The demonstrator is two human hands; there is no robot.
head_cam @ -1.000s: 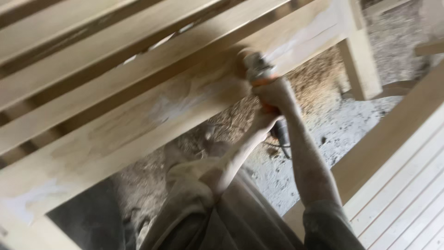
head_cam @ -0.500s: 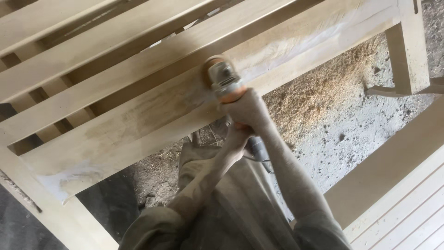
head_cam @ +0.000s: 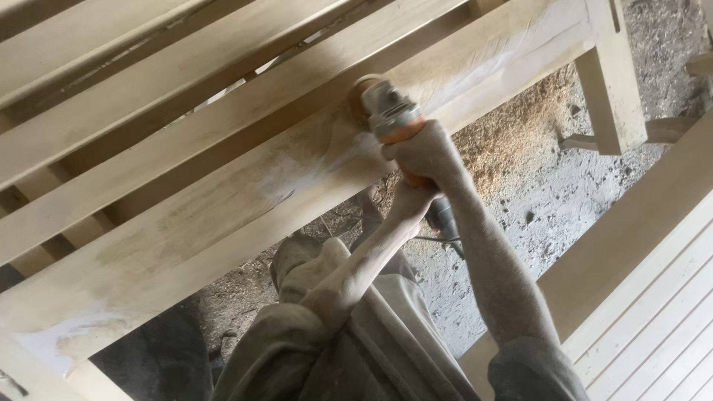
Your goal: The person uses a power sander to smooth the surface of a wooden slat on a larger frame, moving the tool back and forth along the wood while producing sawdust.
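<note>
An orange and grey angle grinder (head_cam: 390, 115) rests its disc on the wide side rail (head_cam: 223, 208) of a pale wooden frame. My right hand (head_cam: 425, 152) grips the tool's front body just behind the head. My left hand (head_cam: 411, 202) holds the rear of the tool below it, near the dark tail end (head_cam: 445, 219). Both forearms are coated in wood dust. White filler patches show on the rail left of the disc.
Parallel slats (head_cam: 148, 82) of the frame run above the rail. A frame leg (head_cam: 613, 82) stands at the upper right. Sawdust piles (head_cam: 512, 141) lie on the concrete floor. Another slatted wooden panel (head_cam: 653, 297) lies at the lower right.
The grinder and both hands have slid along the rail, left then back right, and now sit a little higher up the board. The view shifted with them.
</note>
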